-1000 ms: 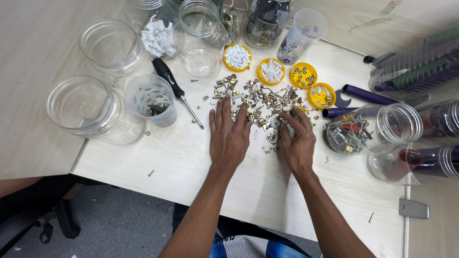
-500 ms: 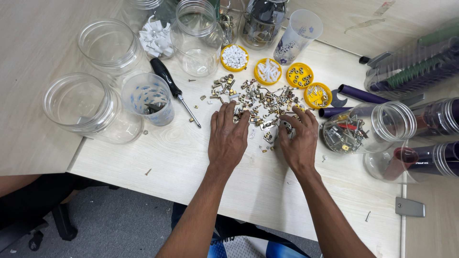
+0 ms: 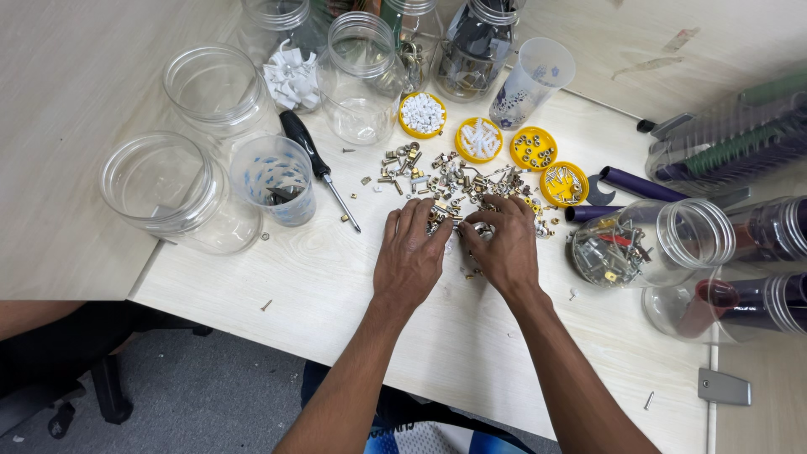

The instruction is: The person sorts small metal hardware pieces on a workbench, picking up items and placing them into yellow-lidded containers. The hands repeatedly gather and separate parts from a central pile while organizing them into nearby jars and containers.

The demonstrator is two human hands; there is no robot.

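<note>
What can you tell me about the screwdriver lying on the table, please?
The screwdriver has a thick black handle and a thin bare metal shaft. It lies flat on the pale wooden table, handle toward the jars, tip pointing toward the person. It sits just right of a clear plastic cup, left of the pile of small hardware. Neither hand touches it.

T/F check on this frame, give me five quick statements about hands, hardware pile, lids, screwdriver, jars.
1. Both hands rest on the pile of small metal hardware. True: left hand and right hand lie side by side at its near edge.
2. The four round yellow lids are empty. False: each holds small parts.
3. The black-handled screwdriver lies left of the pile. True.
4. The right hand grips the screwdriver. False: neither hand touches it.
5. The clear plastic jar lying on its side is empty. False: it holds mixed metal bits.
</note>
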